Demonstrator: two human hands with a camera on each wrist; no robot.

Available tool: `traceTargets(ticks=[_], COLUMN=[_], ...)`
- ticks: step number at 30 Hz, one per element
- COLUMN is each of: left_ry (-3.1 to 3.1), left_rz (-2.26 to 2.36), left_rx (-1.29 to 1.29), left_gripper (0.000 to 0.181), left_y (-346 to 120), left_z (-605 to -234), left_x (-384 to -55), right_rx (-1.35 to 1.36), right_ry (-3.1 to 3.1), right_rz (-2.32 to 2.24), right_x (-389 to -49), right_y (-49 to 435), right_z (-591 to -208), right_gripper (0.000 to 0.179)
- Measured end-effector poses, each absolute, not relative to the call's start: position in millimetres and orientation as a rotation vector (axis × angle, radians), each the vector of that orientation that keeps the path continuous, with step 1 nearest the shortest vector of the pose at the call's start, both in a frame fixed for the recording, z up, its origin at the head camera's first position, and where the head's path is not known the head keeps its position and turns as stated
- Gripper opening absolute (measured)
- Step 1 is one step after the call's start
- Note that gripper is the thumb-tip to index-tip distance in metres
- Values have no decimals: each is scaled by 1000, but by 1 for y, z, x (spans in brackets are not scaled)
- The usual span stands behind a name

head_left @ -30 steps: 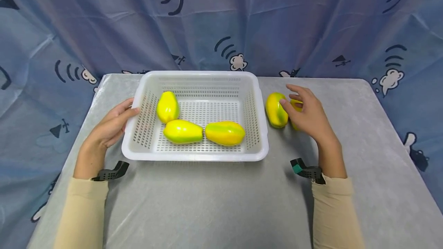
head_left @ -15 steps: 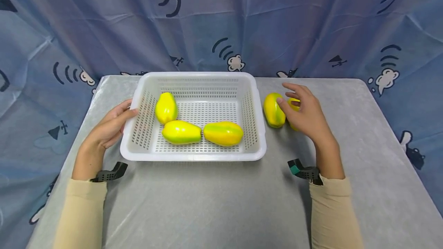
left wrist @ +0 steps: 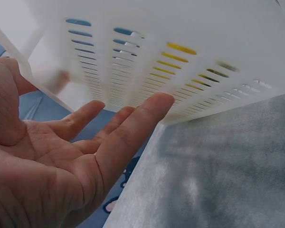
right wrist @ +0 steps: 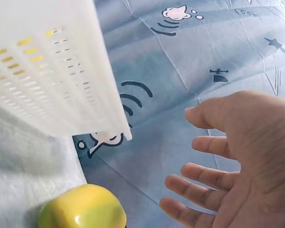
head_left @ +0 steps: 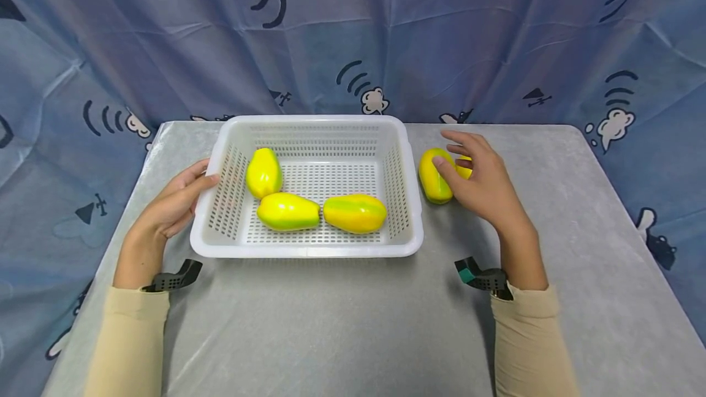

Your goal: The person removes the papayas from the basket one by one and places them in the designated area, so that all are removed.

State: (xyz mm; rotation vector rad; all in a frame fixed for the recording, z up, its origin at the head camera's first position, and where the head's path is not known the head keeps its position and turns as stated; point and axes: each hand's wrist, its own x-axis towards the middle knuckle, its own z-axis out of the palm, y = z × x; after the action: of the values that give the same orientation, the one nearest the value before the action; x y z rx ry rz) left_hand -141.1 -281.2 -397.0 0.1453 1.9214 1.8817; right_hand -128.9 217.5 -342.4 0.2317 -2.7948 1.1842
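Observation:
A white perforated plastic basket (head_left: 309, 250) sits on the table with three glossy yellow-green papayas inside: one papaya (head_left: 264, 173) at the left, another papaya (head_left: 288, 211) below it, and a third papaya (head_left: 355, 213) to the right. My left hand (head_left: 173, 204) holds the basket's left side, thumb over the rim and fingers along the outer wall (left wrist: 128, 95). Right of the basket lie two more papayas; the nearer papaya (head_left: 434, 176) shows mostly, the other papaya (head_left: 464, 168) is largely hidden behind my right hand (head_left: 480, 179). That hand hovers over them, fingers spread, holding nothing.
The grey table (head_left: 331, 323) carries everything. A blue patterned curtain (head_left: 309, 48) hangs close behind its back edge and down both sides. Dark straps with small mounts (head_left: 179, 276) sit on both wrists.
My right hand has shifted slightly left over the two papayas outside the basket, covering more of the far one. The left hand keeps its hold on the basket. The head view has shifted slightly.

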Motion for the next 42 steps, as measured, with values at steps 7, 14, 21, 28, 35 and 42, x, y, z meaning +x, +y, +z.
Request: traceTargets(ticks=[7,14,21,28,35,42], left_ry=[1903,1878,1868,1862,1862,1878], left_rz=[1893,1920,1923,1919,1919,1906], left_rx=[153,163,195,197,202,179], left_gripper=[62,62,60,61,60,61], left_y=[-280,-282,-283,-284,-285,-282], left_z=[-398,-399,-398,-399,-400,-398], left_x=[-142,-141,-141,-141,-141,-140], right_rx=[277,387,503,713,921,1025], right_ry=[-2795,-2800,-2800,-2863,-2914,-2998], right_rz=[1189,1153,1134,1086,929,804], right_x=[-129,-133,-136,-138,-142,-144], right_y=[208,193,185,165,142,128], right_z=[-337,-322,-312,-309,-309,-307], right_gripper=[52,52,51,54,56,57])
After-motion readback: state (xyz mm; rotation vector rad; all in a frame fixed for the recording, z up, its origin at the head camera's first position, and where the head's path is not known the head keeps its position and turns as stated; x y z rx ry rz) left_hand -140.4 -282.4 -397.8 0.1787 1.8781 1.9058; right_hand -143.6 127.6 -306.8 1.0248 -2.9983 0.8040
